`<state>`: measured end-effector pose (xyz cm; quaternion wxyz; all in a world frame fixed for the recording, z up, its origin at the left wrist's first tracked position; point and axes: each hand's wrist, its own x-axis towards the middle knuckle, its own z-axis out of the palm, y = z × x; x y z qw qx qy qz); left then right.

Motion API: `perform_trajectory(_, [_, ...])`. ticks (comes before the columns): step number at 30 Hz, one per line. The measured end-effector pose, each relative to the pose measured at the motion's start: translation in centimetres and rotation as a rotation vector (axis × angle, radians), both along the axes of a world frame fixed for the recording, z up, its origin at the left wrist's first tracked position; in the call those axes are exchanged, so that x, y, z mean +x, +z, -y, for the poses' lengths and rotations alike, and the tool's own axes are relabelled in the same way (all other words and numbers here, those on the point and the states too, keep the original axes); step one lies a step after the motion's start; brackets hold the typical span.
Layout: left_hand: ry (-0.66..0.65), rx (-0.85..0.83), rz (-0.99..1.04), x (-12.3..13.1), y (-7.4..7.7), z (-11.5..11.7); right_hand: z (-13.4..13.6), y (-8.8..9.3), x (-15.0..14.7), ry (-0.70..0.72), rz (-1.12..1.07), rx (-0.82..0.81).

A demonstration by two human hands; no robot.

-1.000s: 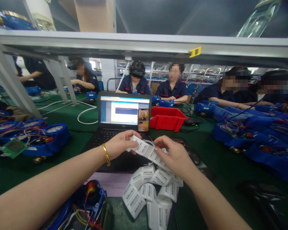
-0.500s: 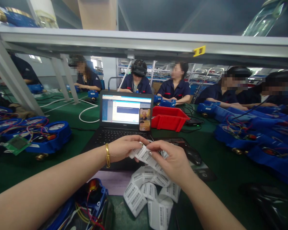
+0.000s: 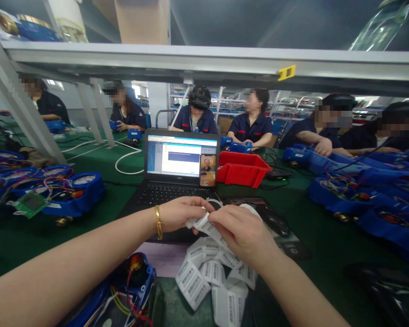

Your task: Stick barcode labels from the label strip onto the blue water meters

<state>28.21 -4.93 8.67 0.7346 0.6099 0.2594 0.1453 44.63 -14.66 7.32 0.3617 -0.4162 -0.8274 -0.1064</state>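
A long strip of white barcode labels (image 3: 194,282) lies in loose curls on the green table, and its upper end rises to my hands. My left hand (image 3: 180,213), with a gold bracelet at the wrist, pinches that end between thumb and fingers. Close beside it, my right hand (image 3: 243,229) also grips the strip, its fingers curled and partly covering the labels. Both hands are over the front of an open laptop (image 3: 180,159). A phone (image 3: 207,170) leans against the laptop's screen.
Blue meter housings with wires (image 3: 78,193) crowd the left, and more blue housings (image 3: 344,200) lie right. One housing (image 3: 132,286) sits near my left forearm. A red bin (image 3: 243,168) and a black mouse (image 3: 276,221) are to the right. Co-workers sit beyond, below a metal shelf (image 3: 150,56).
My right hand has turned further over the strip, covering more of its upper labels. My left hand keeps its pinch. The whole view has shifted slightly.
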Motion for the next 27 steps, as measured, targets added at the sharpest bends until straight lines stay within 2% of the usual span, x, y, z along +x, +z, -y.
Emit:
perform_trajectory(3, [0.059, 0.017, -0.023, 0.1, -0.2, -0.3, 0.0, 0.0, -0.1, 0.012, -0.050, -0.027])
perform_trajectory(8, [0.194, 0.104, -0.087, 0.2, -1.5, -0.6, -0.4, 0.2, 0.4, -0.073, -0.379, -0.050])
perform_trajectory(11, [0.251, 0.196, -0.143, 0.4, -2.2, -0.9, -0.5, 0.3, 1.0, -0.133, -0.553, -0.091])
perform_trajectory(13, [0.291, 0.292, -0.170, 0.7, -1.9, -1.3, -0.5, 0.3, 1.1, -0.135, -0.626, -0.127])
perform_trajectory(15, [0.333, 0.405, -0.198, 0.5, -0.5, -1.7, -0.4, 0.4, 1.0, -0.122, -0.657, -0.162])
perform_trajectory(18, [0.346, 0.564, -0.262, -1.3, 3.4, -1.6, -0.1, 0.5, 0.6, -0.081, -0.701, -0.250])
perform_trajectory(20, [0.321, 0.655, -0.294, -3.7, 6.2, -0.3, 0.1, 0.5, 0.3, -0.043, -0.742, -0.322])
perform_trajectory(22, [0.262, 0.715, -0.327, -6.6, 8.1, 2.1, 0.2, 0.5, 0.1, -0.012, -0.764, -0.393])
perform_trajectory(24, [0.095, 0.822, -0.386, -9.4, 8.8, 5.5, 0.3, 0.4, -0.2, 0.016, -0.773, -0.464])
perform_trajectory(25, [0.022, 0.849, -0.440, -10.6, 8.6, 7.1, 0.4, 0.4, -0.4, 0.030, -0.779, -0.495])
perform_trajectory(27, [-0.023, 0.955, -0.552, -12.1, 7.6, 9.9, 0.5, 0.4, -0.9, 0.067, -0.791, -0.552])
